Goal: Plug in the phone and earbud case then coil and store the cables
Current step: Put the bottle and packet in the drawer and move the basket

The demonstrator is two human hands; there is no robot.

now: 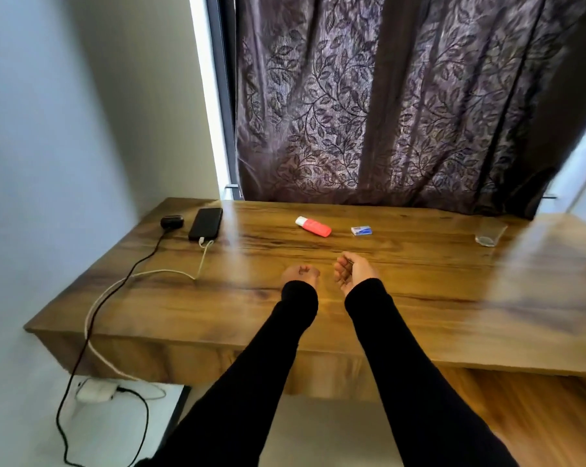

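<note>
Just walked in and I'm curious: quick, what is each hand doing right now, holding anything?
Left hand: fingers loosely curled, holds nothing, above the desk.
Right hand: palm up, fingers relaxed, holds nothing.

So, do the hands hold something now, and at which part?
Nothing is held: left hand and right hand hover empty over the table.

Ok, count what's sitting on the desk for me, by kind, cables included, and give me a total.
Phones: 1, black phone
Earbud cases: 1, black earbud case
Cables: 2, white cable, black cable
Highlighters: 1, pink highlighter
Small boxes: 1, blue-and-white box
Glasses: 1, clear glass
Total: 7
</note>
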